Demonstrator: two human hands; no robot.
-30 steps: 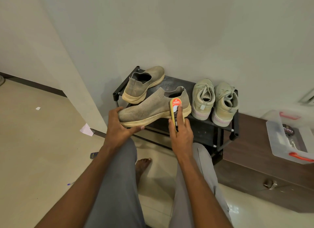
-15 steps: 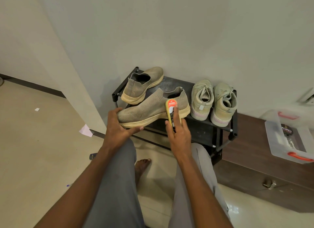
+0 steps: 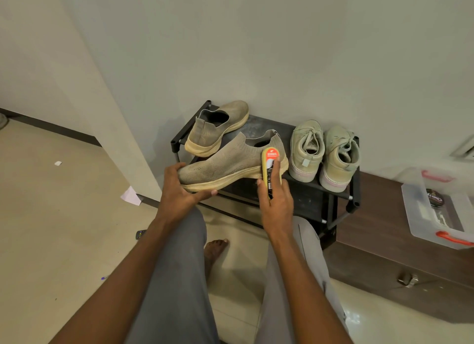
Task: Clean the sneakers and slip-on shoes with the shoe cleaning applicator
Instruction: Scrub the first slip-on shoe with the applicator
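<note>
A beige knit slip-on shoe (image 3: 225, 161) is held in front of the black shoe rack (image 3: 333, 197), toe to the left. My left hand (image 3: 179, 189) grips its toe and sole from below. My right hand (image 3: 275, 202) holds the yellow shoe cleaning applicator (image 3: 270, 164), with its red label up, pressed against the heel side of that shoe. The second slip-on (image 3: 218, 128) lies on the rack's top at the back left. Two pale green lace-up sneakers (image 3: 306, 148) (image 3: 338, 156) stand side by side on the rack's right end.
A wall rises right behind the rack. To the right a low brown cabinet (image 3: 384, 241) carries a clear plastic box (image 3: 436, 210) with red clips and a dark tin inside. My grey-trousered legs and a bare foot (image 3: 215, 248) are below. Paper scraps and a small remote lie on the floor at left.
The applicator in my right hand slid left along the shoe's heel side, then back to the right. My left hand keeps its grip on the toe.
</note>
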